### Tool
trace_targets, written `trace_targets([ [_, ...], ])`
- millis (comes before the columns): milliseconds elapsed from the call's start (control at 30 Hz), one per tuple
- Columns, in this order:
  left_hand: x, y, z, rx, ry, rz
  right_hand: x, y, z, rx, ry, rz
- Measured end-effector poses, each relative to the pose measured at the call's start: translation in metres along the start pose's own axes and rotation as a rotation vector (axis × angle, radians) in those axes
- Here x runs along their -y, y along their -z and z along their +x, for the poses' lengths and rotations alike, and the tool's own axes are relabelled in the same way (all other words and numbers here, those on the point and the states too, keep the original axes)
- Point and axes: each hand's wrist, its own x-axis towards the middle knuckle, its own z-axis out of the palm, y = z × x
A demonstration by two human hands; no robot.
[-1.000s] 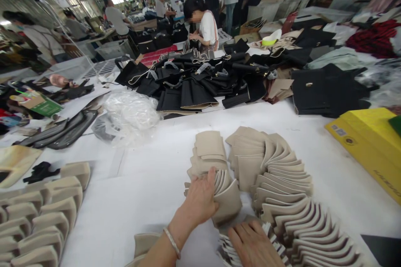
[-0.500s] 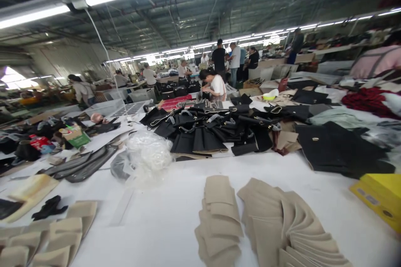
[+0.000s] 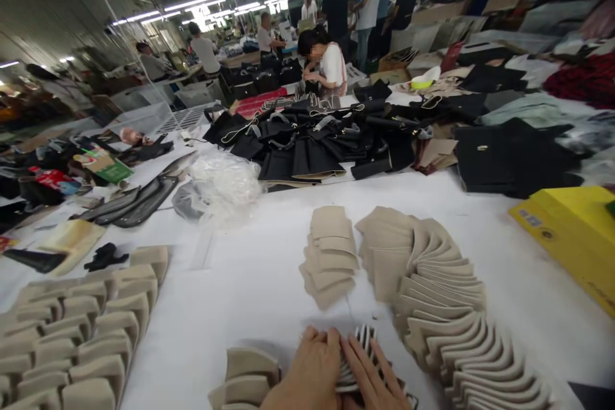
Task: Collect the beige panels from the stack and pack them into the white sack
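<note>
At the bottom centre, my left hand (image 3: pixel 310 365) is closed, its fingers bent and pressed against a stack of thin pieces (image 3: pixel 346 373) with white and dark edges. My right hand (image 3: pixel 372 377) lies over the other side of that stack, its fingers stretched out. Much of the stack is hidden under the hands. Left of my left hand, a few curved beige pieces (image 3: pixel 250 377) overlap on the white table. Ahead lies a short row of flat beige pieces (image 3: pixel 331 250). A long fan of beige pieces (image 3: pixel 446 307) curves down the right side.
Several rows of beige pieces (image 3: pixel 79 346) cover the table's left front. A yellow box (image 3: pixel 571 230) sits at the right. Beyond are crumpled clear plastic (image 3: pixel 221 186) and a heap of black bag parts (image 3: pixel 312 141). Across the table a person (image 3: pixel 331 67) bends over work.
The view has tilted down, bringing both my hands and the stack under them into sight. More of the beige rows and the fan now shows.
</note>
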Motion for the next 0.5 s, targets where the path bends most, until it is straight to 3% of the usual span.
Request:
trace_targets([
  [100,0.004,0.003,-0.004,0.008,0.0,0.0,-0.003,-0.01,0.011,-0.06,0.002,0.035],
  [200,0.011,0.003,-0.012,0.028,-0.009,-0.026,-0.001,-0.012,0.015,0.0,0.101,0.054],
  [333,0.028,0.032,-0.01,0.029,-0.146,-0.167,0.004,-0.021,0.012,0.061,0.043,0.067],
  [400,0.038,0.057,0.01,-0.071,-0.144,-0.184,0.005,-0.028,0.009,0.072,0.019,0.054],
  [500,0.053,0.092,0.065,-0.354,-0.01,-0.078,0.005,-0.033,0.009,0.095,0.0,0.027],
])
